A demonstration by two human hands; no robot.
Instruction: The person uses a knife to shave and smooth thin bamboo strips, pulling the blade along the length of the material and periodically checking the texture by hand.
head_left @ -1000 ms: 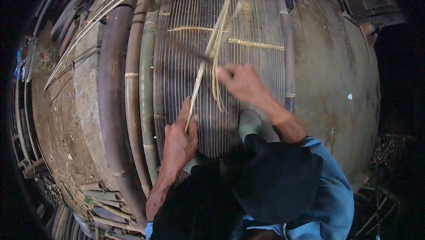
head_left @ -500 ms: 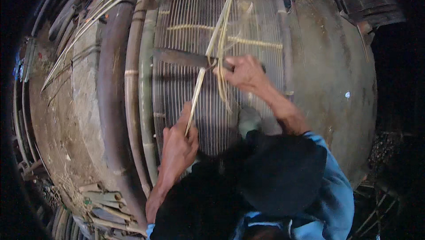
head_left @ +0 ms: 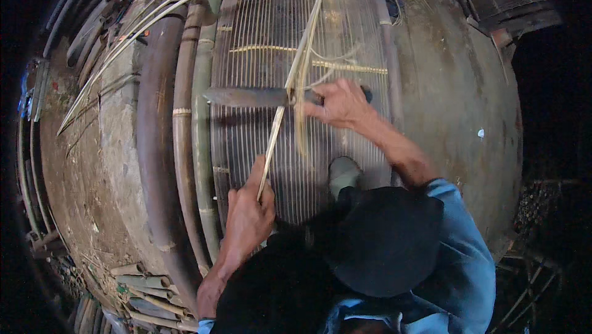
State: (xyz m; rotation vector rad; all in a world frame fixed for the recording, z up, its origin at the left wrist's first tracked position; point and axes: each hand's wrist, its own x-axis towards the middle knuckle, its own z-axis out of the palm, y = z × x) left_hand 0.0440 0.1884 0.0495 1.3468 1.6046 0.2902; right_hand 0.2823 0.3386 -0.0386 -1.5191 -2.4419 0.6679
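Observation:
My left hand [head_left: 248,218] pinches the near end of a thin pale bamboo strip [head_left: 290,81] that runs up and away over a woven bamboo slat mat [head_left: 259,32]. My right hand [head_left: 338,105] grips the handle of a long dark knife [head_left: 246,96]. The blade lies crosswise, pointing left, and meets the strip near the middle of the mat. Other loose strips hang beside it. A foot in a pale shoe [head_left: 343,174] rests on the mat below my right hand.
Thick bamboo poles [head_left: 179,118] and a dark curved pipe [head_left: 153,149] lie along the mat's left side. Short cut bamboo pieces [head_left: 139,281] are piled at lower left. Bare earth floor [head_left: 456,106] spreads to the right. Long thin strips [head_left: 135,32] arc at upper left.
My right hand has moved farther up the mat with the knife, whose blade now lies flat and points left across the strip. My left hand keeps its hold.

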